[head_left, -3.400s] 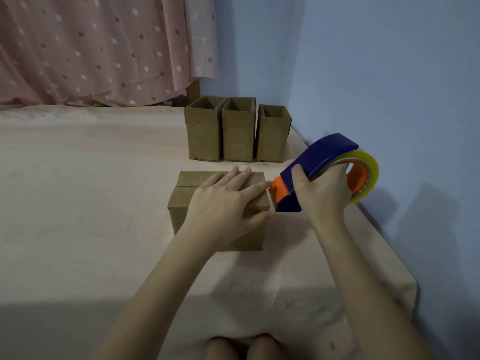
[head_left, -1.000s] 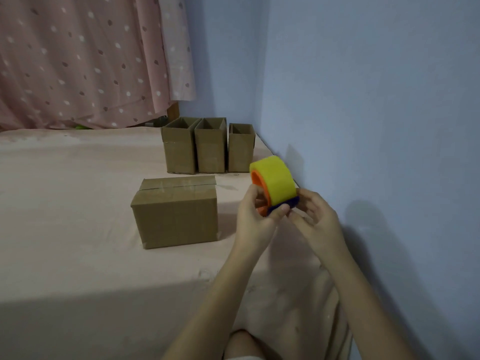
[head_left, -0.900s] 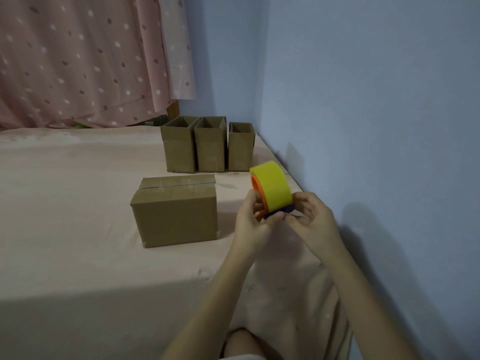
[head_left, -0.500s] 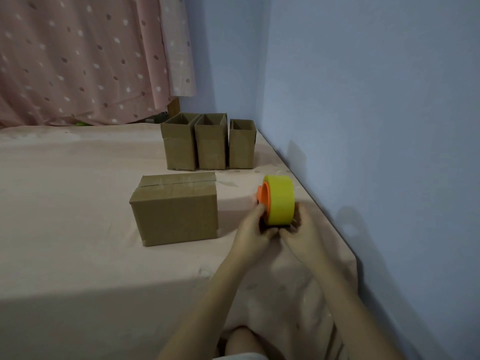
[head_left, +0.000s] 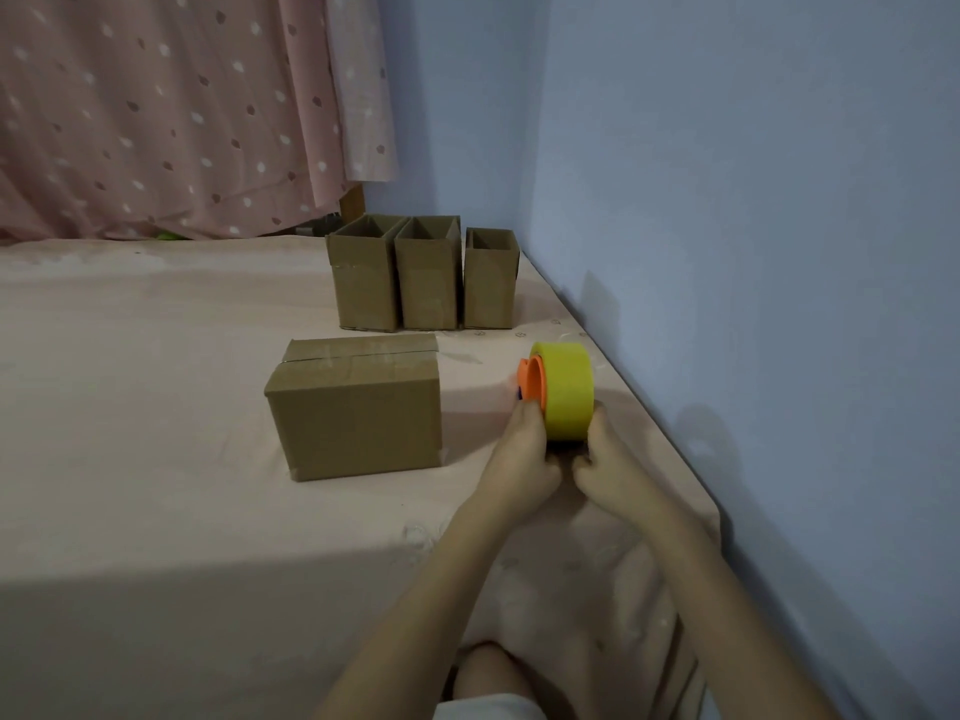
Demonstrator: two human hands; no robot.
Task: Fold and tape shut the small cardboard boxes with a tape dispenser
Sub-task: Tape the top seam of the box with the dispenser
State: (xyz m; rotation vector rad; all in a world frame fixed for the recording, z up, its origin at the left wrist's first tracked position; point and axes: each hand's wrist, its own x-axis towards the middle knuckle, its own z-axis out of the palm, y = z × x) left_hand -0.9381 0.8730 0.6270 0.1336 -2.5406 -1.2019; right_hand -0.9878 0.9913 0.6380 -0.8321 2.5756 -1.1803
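A closed cardboard box (head_left: pixel 358 407) with clear tape along its top seam lies on the pink-covered bed (head_left: pixel 130 407). To its right the tape dispenser (head_left: pixel 563 389), a yellow roll on an orange hub, rests on the bed near the wall. My left hand (head_left: pixel 524 459) grips its left side and my right hand (head_left: pixel 605 459) its right side, both low at the near end. The dispenser's blue body is almost hidden behind the roll and my fingers. Three open cardboard boxes (head_left: pixel 423 278) stand upright in a row behind.
A blue wall (head_left: pixel 727 226) runs close along the bed's right edge. A pink dotted curtain (head_left: pixel 182 111) hangs at the back left. My knee (head_left: pixel 488 672) shows below the bed's front edge.
Both hands have brought the tape dispenser away from the taped box and lowered it onto the bed by the wall. The taped box lies free of my hands.
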